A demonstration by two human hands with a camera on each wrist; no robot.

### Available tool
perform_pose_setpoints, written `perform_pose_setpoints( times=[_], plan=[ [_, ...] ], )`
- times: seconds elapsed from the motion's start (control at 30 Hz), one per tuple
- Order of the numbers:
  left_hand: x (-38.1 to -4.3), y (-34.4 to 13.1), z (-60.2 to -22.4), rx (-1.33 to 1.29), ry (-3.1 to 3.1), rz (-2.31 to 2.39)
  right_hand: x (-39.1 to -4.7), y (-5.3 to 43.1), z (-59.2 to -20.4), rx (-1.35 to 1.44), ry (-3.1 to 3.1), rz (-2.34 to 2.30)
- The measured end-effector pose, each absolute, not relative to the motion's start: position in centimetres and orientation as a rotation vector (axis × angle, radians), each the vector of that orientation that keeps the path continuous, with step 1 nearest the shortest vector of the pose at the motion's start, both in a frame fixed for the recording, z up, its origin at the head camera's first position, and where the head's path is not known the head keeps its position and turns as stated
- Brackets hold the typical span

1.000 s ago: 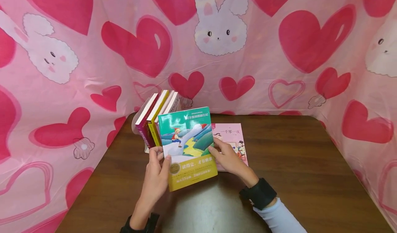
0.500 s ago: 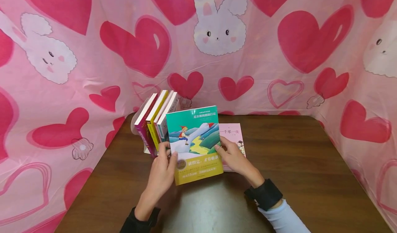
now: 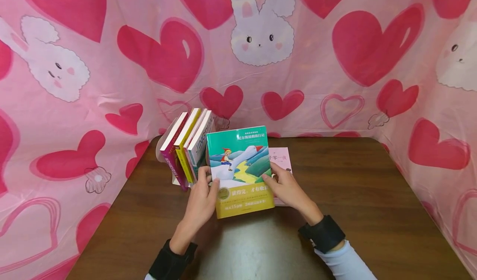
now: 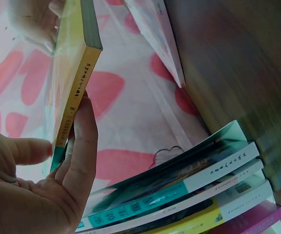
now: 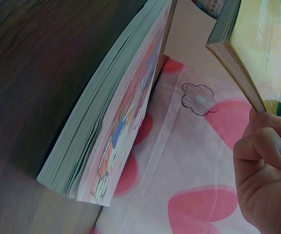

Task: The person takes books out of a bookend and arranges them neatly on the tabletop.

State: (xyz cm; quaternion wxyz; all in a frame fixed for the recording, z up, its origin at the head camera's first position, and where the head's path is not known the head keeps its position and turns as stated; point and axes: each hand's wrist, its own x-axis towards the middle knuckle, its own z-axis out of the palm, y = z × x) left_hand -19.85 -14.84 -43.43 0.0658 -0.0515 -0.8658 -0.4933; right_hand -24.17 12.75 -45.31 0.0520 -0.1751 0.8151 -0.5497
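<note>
Both hands hold up a book [image 3: 240, 168] with a green top, a picture of a child riding a white goose, and a yellow lower band. My left hand [image 3: 201, 199] pinches its left edge, thumb in front and fingers behind. On the opposite edge, my right hand [image 3: 292, 189] grips it the same way. In the left wrist view the yellow spine of the book [image 4: 77, 95] faces the left hand [image 4: 48, 180]. The right wrist view shows the right hand [image 5: 267, 165] at the page edge. Behind the held book, a pink book [image 3: 282, 160] lies on the table, partly hidden.
Several books [image 3: 186, 147] stand leaning in a row at the left, against a pale bookend [image 3: 164, 143]. They rest on a dark wooden table [image 3: 354, 197]. A pink curtain [image 3: 309, 77] with hearts and rabbits surrounds the table's back and sides.
The held book and both hands have shifted right and slightly up, and the book is a little more upright. More of the standing books shows; the pink book is more covered.
</note>
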Motion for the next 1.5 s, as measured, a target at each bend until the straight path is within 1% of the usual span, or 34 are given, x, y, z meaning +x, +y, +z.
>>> perform_pose_setpoints(
  times=[0.23, 0.47, 0.8, 1.17, 1.5],
  plan=[
    [-20.9, -14.6, -44.2, -0.197, -2.607, -1.519, -24.5, 13.2, -45.6, -0.511, 2.478, -1.650],
    [-21.9, -14.2, -44.5, -0.183, -2.633, -1.508, -24.8, 13.5, -45.7, -0.508, 2.543, -1.609],
    [-23.3, -13.4, -44.9, -0.229, -2.641, -1.476, -25.3, 14.0, -45.8, -0.420, 2.605, -1.521],
    [-24.8, -12.1, -45.0, -0.239, -2.737, -1.385, -25.6, 15.2, -46.1, -0.469, 2.663, -1.476],
    [-25.9, -11.1, -45.5, -0.276, -2.791, -1.398, -26.0, 16.1, -46.2, -0.389, 2.639, -1.452]
  ],
)
